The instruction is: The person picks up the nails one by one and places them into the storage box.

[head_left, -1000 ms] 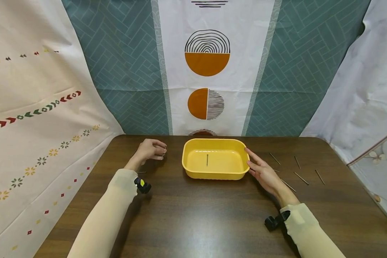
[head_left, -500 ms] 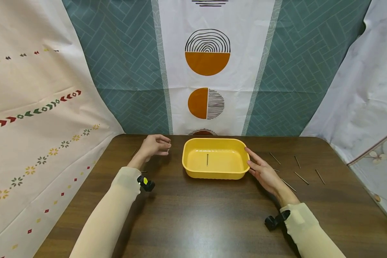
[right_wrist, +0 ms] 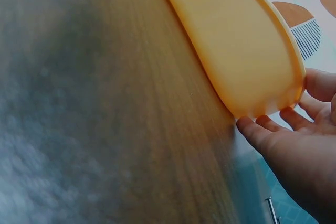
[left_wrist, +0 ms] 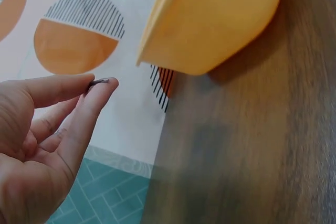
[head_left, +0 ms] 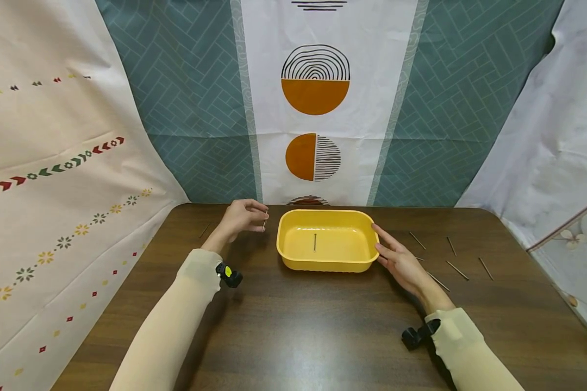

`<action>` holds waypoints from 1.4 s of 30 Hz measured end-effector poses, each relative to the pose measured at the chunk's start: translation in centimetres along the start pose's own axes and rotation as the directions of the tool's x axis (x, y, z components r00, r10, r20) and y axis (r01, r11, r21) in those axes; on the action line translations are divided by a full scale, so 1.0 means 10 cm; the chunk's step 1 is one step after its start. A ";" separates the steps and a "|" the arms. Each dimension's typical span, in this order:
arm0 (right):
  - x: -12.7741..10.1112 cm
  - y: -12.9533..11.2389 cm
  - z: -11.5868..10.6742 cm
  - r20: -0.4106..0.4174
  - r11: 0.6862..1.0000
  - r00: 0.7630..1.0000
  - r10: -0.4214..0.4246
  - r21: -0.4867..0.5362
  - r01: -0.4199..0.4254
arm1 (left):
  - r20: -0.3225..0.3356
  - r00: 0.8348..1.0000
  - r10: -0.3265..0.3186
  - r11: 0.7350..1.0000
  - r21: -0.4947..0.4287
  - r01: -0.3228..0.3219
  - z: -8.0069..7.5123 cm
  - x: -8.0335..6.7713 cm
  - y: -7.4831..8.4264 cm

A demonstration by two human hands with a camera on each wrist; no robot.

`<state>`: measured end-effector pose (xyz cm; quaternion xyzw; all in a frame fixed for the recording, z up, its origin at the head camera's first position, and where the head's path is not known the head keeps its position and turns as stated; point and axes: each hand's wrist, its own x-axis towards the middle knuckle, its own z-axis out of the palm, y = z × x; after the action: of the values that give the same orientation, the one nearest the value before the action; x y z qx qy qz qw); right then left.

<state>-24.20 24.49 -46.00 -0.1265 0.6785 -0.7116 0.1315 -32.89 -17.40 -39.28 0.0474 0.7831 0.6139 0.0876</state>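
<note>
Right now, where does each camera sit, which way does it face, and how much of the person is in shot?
Head: worn on the head, facing forward and down at the table, yellow tray and hanging cloth; left hand, right hand and both sleeves show.
Left wrist: on that wrist, facing past fingers pinching a nail, toward the tray; only the left hand shows.
Right wrist: on that wrist, facing the tray's end; only the right hand shows, touching it.
Both wrist views share tray, table and cloth.

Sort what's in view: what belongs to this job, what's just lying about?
Seemingly the job:
yellow tray, touched by right hand
pinched nail, in left hand
second nail, inside tray
loose nails, probably

Just around:
hanging cloths
worn wrist cameras
</note>
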 end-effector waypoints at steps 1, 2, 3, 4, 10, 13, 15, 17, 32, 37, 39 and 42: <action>0.00 0.00 0.00 0.002 1.000 1.000 -0.004 0.000 0.004 | 0.001 1.000 0.001 1.000 -0.005 -0.001 0.01 0.00 0.01; 0.00 -0.01 0.00 0.003 1.000 1.000 -0.008 0.001 0.008 | 0.001 1.000 0.000 1.000 -0.015 0.000 0.03 0.01 0.03; 0.00 -0.01 0.00 0.007 1.000 1.000 -0.012 0.001 0.012 | 0.003 1.000 0.000 1.000 -0.019 0.000 0.04 0.01 0.04; -0.01 -0.01 0.00 0.006 1.000 1.000 -0.014 0.000 0.014 | 0.007 1.000 0.000 1.000 -0.024 0.000 0.06 0.02 0.06; -0.01 -0.02 0.00 -0.001 1.000 1.000 -0.002 0.011 0.002 | 0.030 1.000 0.002 1.000 -0.023 -0.001 0.14 0.05 0.10; 0.00 -0.01 0.01 0.000 1.000 1.000 0.000 0.020 0.000 | 0.038 0.999 0.005 1.000 -0.018 -0.004 0.18 0.07 0.10; 0.00 -0.01 0.01 -0.001 1.000 1.000 0.001 0.023 -0.001 | 0.041 0.999 0.006 1.000 -0.018 -0.005 0.21 0.07 0.12; 0.01 -0.02 0.00 -0.003 1.000 1.000 0.006 0.016 -0.006 | 0.044 0.999 0.006 1.000 -0.015 -0.006 0.24 0.07 0.14; 0.00 -0.01 0.00 -0.003 1.000 1.000 0.014 0.013 -0.014 | 0.048 0.999 -0.021 0.998 -0.062 0.024 0.52 0.07 0.20; 0.00 0.00 0.00 0.000 1.000 1.000 0.012 0.016 -0.012 | 0.068 0.997 -0.044 0.998 -0.048 0.048 0.61 0.08 0.21; 0.00 0.00 0.00 0.000 1.000 1.000 0.011 0.020 -0.011 | 0.078 0.995 -0.056 0.998 -0.037 0.059 0.65 0.08 0.21; 0.00 0.00 0.01 -0.002 1.000 1.000 0.013 0.020 -0.013 | 0.085 0.994 -0.065 0.997 -0.023 0.067 0.69 0.08 0.21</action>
<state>-24.18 24.43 -46.01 -0.1203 0.6722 -0.7176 0.1367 -32.42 -10.11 -38.88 0.0461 0.7719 0.6181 0.1411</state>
